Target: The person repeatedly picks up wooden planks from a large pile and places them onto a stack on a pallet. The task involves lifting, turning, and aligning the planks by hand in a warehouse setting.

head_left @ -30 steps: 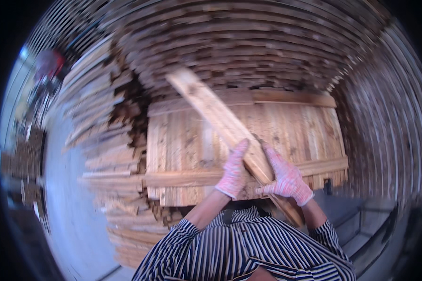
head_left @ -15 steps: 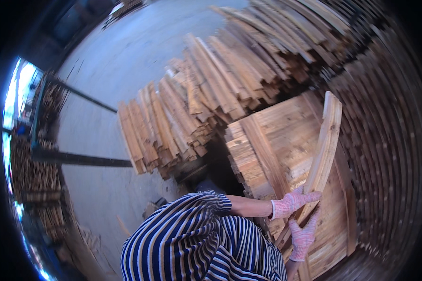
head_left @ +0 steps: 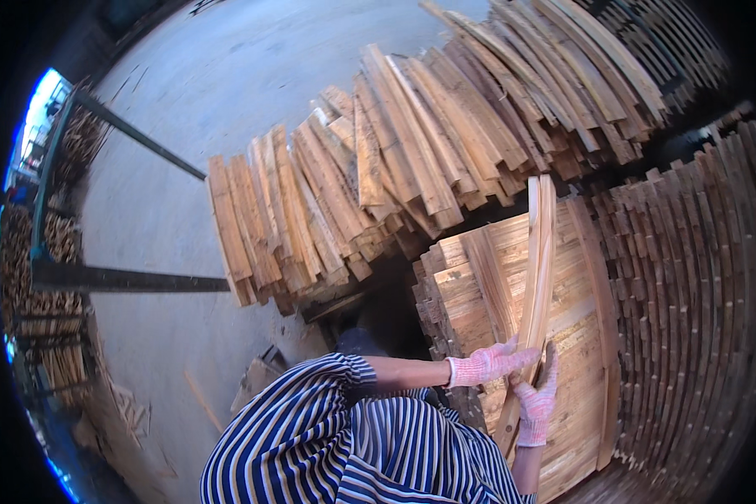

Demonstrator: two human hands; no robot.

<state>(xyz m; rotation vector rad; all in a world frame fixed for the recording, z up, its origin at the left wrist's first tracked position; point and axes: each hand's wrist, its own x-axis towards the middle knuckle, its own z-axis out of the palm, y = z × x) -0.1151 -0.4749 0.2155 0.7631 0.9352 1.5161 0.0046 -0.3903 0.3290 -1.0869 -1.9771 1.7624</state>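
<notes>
Two narrow wooden planks, pressed side by side, slant across a low stack of boards. Pink-and-white knit gloves cover both hands. From the left, my left hand closes over the planks below their middle, fingers lying across them. Just below, on the right side, my right hand grips them between thumb and fingers. Part of its grip is hidden behind the wood. The lower end of the planks reaches down close to my striped shirt.
A long row of loosely piled planks runs along the far side. At the right stand dense stacks of boards. A dark metal frame juts in from the left over the concrete floor, near scattered wood scraps.
The planks' far end has swung left across the board stack, and both hands have shifted left in view with them. The view itself has also turned somewhat. Both hands keep their hold.
</notes>
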